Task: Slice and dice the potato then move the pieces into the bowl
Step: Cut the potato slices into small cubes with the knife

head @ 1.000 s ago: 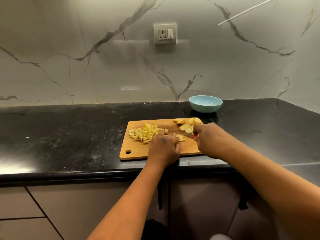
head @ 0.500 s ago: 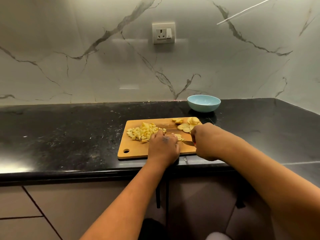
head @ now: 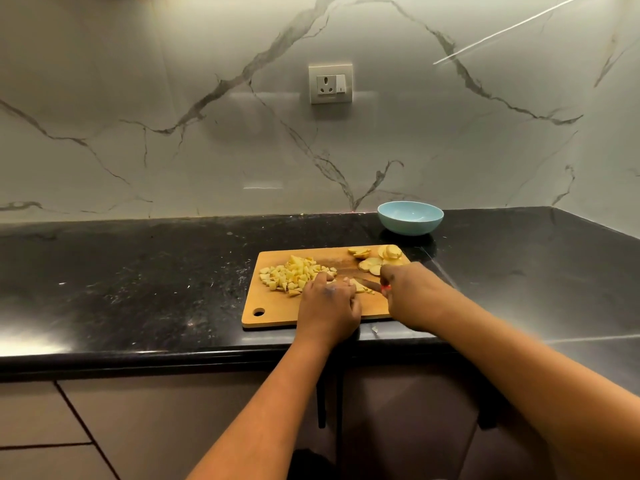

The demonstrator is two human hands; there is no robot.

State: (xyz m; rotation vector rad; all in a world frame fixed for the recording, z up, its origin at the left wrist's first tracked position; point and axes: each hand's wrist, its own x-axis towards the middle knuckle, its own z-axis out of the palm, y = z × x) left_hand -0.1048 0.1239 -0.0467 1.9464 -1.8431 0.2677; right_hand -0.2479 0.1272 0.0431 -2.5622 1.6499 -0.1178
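- Head view: a wooden board [head: 277, 311] lies on a black desk [head: 138, 289], near the front edge, with a round hole at its 7 o'clock corner.
- Dice [head: 294, 273]: a loose heap of yellow potato cubes on the left half of the board, at about 10 o'clock from the board's centre.
- Slices [head: 375, 259]: several round potato slices, overlapping, at the board's 1 o'clock corner, well apart from the dice.
- Left hand [head: 329, 306]: rests on the board's centre, fingers curled down over a few small potato pieces [head: 360, 288] and pinning them; its knuckles touch the near edge of the heap.
- Right hand [head: 412, 296]: at 3 o'clock from the left hand, over the board's right edge, its grip closed round the red handle of a knife [head: 367, 283]; only a sliver of the handle shows.
- The dark blade points toward 9 o'clock and lies low over the board, just beside the left fingertips.
- Bowl [head: 410, 218]: pale blue, upright on the desk at 12 o'clock from the slices, apart from the board, near the marble wall [head: 173, 116]. No potato is visible in it.
- Socket [head: 330, 83]: a white plate on the wall above the board.
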